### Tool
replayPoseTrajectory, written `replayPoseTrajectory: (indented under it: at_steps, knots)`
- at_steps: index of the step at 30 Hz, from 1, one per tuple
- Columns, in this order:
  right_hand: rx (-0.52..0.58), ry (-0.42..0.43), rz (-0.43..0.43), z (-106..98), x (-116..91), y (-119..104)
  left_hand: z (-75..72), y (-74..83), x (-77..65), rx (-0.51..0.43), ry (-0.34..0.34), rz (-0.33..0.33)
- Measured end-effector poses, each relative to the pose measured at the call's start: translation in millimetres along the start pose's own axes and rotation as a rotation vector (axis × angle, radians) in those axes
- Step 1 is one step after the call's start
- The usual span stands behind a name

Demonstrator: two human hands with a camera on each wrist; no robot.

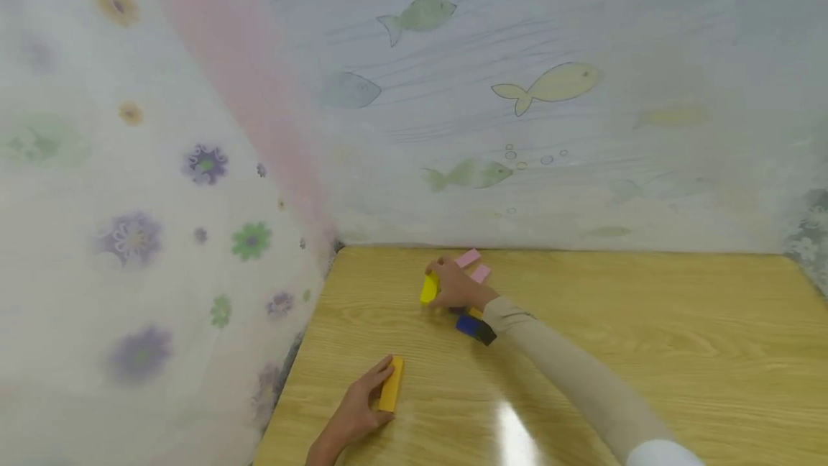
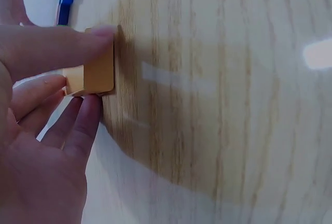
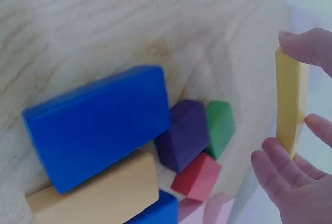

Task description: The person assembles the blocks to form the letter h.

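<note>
Farthest left, beyond the left hand [image 1: 356, 410], a pale wall [image 1: 162, 293] carries purple, green and orange flowers. The left hand grasps an orange block [image 1: 391, 385] by its two ends, thumb at the near end and fingers at the far one; whether the block rests on the surface [image 1: 614, 308] or is slightly lifted, I cannot tell. To the right of this hand, a bright patch of reflected light [image 1: 515, 437] lies on the surface.

Farther from the person, ahead and to the right of the left hand, a yellow block [image 1: 430, 288] is pinched between the right hand's [image 1: 455, 286] thumb and fingers, on that hand's left side. Beyond both hands stands a wall painted with fish [image 1: 468, 174].

Under and beside the right wrist lies a group of blocks: a large blue block [image 3: 98, 128] on the near side, a paler orange block [image 3: 104, 193] alongside it, and a purple block [image 3: 184, 136] at its end, with a green block [image 3: 220, 128] and a red block [image 3: 197, 177] against the purple one. Two pink blocks [image 1: 481, 274] lie just beyond the right hand. A beige sleeve [image 1: 576, 372] covers the right forearm, reaching back from that hand toward the lower right.
</note>
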State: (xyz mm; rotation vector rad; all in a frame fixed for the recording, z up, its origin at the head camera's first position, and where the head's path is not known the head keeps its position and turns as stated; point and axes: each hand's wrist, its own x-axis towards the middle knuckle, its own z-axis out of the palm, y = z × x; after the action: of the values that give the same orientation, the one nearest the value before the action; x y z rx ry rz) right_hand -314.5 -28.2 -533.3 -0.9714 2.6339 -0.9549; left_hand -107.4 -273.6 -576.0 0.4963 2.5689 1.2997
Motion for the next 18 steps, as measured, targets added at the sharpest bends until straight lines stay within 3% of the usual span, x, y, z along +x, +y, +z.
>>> replayPoseTrajectory:
  at_steps: [5,11,18]
  knots:
    - [0.019,-0.013,-0.013,3,-5,-11,2.3,1.2,-2.5,-0.063,0.001,-0.004]
    - [0.054,-0.063,-0.053,9,-11,-22,4.5,1.2,-6.9,-0.042,0.04,-0.028]
    - [0.024,-0.079,-0.035,13,-17,-35,0.1,1.5,-3.8,-0.068,0.031,-0.013]
